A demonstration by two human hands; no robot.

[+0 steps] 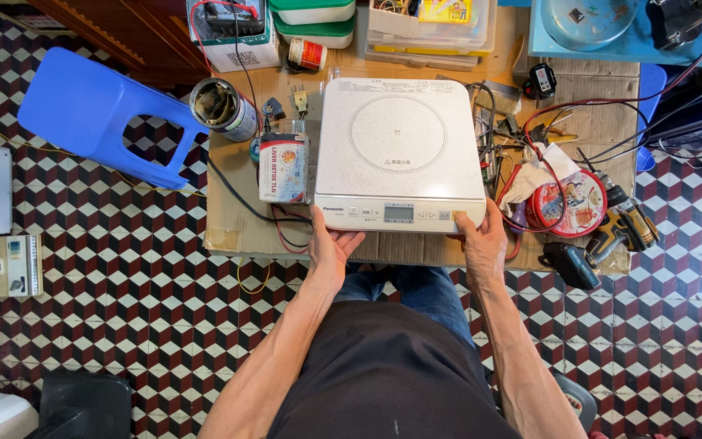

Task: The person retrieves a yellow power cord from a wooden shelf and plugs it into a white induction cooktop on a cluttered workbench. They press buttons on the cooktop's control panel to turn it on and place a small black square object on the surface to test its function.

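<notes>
white cooktop sits on cardboard, near edge at the board's front; can just left, wires right. left hand & right hand grip its front corners, fingers curled under.

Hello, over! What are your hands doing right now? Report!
Left hand and right hand grip the white induction cooker at its front edge. White jar close beside it, wires opposite.

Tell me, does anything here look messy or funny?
Yes. The blue plastic stool lies tipped on its side on the floor. Red and black wires tangle over the bench right of the white induction cooker, which both hands grip by its front edge.
</notes>
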